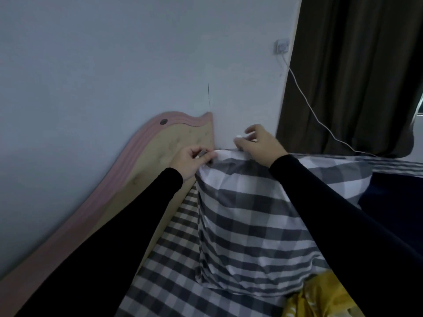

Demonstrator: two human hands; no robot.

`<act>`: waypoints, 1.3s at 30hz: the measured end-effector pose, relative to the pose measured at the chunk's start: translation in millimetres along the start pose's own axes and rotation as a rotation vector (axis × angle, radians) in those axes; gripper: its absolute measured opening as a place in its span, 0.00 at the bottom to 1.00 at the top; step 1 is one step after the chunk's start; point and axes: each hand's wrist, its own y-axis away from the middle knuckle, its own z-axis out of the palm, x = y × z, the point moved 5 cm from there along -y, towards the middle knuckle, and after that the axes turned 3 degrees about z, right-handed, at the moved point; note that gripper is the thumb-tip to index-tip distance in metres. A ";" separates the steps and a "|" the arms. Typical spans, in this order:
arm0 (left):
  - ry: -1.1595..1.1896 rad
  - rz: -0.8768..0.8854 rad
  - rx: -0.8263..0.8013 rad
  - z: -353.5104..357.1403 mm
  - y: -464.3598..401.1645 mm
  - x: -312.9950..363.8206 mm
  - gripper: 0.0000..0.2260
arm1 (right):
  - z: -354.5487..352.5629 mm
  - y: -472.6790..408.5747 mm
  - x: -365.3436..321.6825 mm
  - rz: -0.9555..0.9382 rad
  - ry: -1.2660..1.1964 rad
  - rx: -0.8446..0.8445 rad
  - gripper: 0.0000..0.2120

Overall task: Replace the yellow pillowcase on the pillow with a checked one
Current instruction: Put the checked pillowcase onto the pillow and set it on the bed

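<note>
Left hand [191,162]: fingers curled, pinching the top hem of the checked pillowcase [249,225] at its left upper corner, just beside the headboard [160,143]. Right hand [258,146]: fingers bent over the same top edge farther right, thumb and forefinger nipping a small white bit, probably a fold of hem or a fastening; too blurred to say which. Both arms in black sleeves. The pillowcase stands upright on the bed, its open end up between the two hands, and looks filled out, so the pillow [229,154] is most likely already inside; only a white strip shows at the mouth. Judgement: the cloth is thin, soft and light, creases readily and offers no stiffness, so it goes wherever it is pulled; the pillow inside is bulky but yielding and will slump if let go. Best hold is the doubled hem at the two top corners, where the fabric is strongest. The yellow pillowcase [320,296] lies crumpled at the foot of the pillow, lower right, off the pillow and touching the checked bedsheet [164,271]. A white cable [320,120] hangs from a wall socket [283,45] beside the dark curtain [354,76].
</note>
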 end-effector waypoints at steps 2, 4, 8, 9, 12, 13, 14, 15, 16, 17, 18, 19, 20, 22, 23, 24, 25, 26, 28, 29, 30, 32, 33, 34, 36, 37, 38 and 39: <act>0.051 0.026 0.069 -0.1 1.7 4.0 0.06 | 18.7 -0.1 -17.5 0.026 0.049 -0.124 0.31; 0.036 0.034 0.113 1.1 6.4 4.7 0.06 | 32.5 3.1 -23.9 0.103 0.114 -0.251 0.31; -0.027 0.017 0.278 -8.1 29.2 -10.9 0.05 | 45.9 5.4 -5.4 0.148 0.156 -0.403 0.12; -0.036 0.021 0.293 -11.4 35.5 -15.4 0.09 | 48.1 5.9 -2.6 0.145 0.085 -0.399 0.12; -0.068 0.067 0.263 -16.1 47.9 -22.4 0.18 | 51.2 6.4 5.6 0.270 -0.156 -0.349 0.16; -0.088 0.089 0.254 -16.3 50.4 -21.5 0.18 | 51.7 7.0 7.4 0.315 -0.197 -0.356 0.15; -0.109 0.110 0.257 -16.4 52.6 -20.1 0.17 | 52.4 6.9 8.7 0.351 -0.191 -0.380 0.12; -0.123 0.130 0.268 -16.4 54.1 -18.1 0.17 | 52.3 8.1 8.1 0.370 -0.172 -0.417 0.10; -0.131 0.151 0.283 -16.0 54.9 -15.8 0.16 | 52.8 8.9 7.5 0.387 -0.159 -0.460 0.09; -0.130 0.174 0.295 -15.6 55.5 -13.9 0.16 | 52.9 10.9 5.4 0.414 -0.179 -0.492 0.08; -0.124 0.198 0.301 -14.7 56.7 -11.4 0.15 | 52.8 11.5 3.6 0.434 -0.199 -0.510 0.08; -0.118 0.216 0.303 -14.1 57.6 -10.1 0.16 | 51.9 10.8 0.4 0.433 -0.201 -0.504 0.08; -0.109 0.224 0.295 -13.2 58.4 -8.8 0.16 | 50.8 9.7 -3.1 0.424 -0.186 -0.488 0.08; -0.061 0.219 0.255 -9.7 59.3 -5.9 0.20 | 50.3 8.6 -14.4 0.403 -0.208 -0.452 0.08; -0.023 0.219 0.224 -6.8 60.1 -2.8 0.24 | 51.2 8.7 -19.9 0.383 -0.222 -0.436 0.09; 0.010 0.228 0.193 -3.7 60.9 0.6 0.28 | 53.4 6.9 -23.8 0.360 -0.213 -0.418 0.11; 0.029 0.253 0.162 0.1 61.9 4.4 0.31 | 55.3 7.1 -26.9 0.350 -0.193 -0.398 0.13; 0.036 0.272 0.129 4.7 62.6 7.2 0.33 | 56.9 6.8 -28.2 0.337 -0.177 -0.358 0.14; 0.050 0.220 0.077 13.6 62.4 4.5 0.33 | 57.2 5.3 -25.3 0.369 -0.279 -0.310 0.12; 0.053 0.143 0.072 17.2 61.7 -0.5 0.32 | 55.4 2.8 -21.0 0.395 -0.347 -0.285 0.10; 0.052 0.062 0.086 19.4 60.4 -6.6 0.30 | 50.4 -2.4 -14.7 0.408 -0.358 -0.251 0.09; 0.063 -0.033 0.101 21.3 54.7 -17.0 0.23 | 27.3 -12.2 -1.6 0.402 -0.236 -0.104 0.16; 0.041 -0.051 0.103 21.3 50.9 -19.9 0.19 | 13.1 -15.4 5.4 0.391 -0.123 -0.017 0.18; 0.003 -0.061 0.105 22.3 47.3 -21.6 0.16 | 1.5 -17.0 11.7 0.386 -0.011 0.034 0.19; -0.051 -0.038 0.082 28.7 40.4 -20.0 0.14 | -10.2 -15.3 20.2 0.398 0.122 -0.037 0.20; -0.074 -0.007 0.055 33.2 36.4 -18.2 0.14 | -11.9 -14.2 23.1 0.402 0.168 -0.110 0.20; -0.109 0.025 0.028 37.3 33.8 -15.0 0.15 | -12.7 -10.4 23.8 0.408 0.201 -0.164 0.20; -0.115 0.045 -0.001 42.2 30.5 -12.1 0.15 | -14.5 -7.0 21.8 0.394 0.260 -0.206 0.20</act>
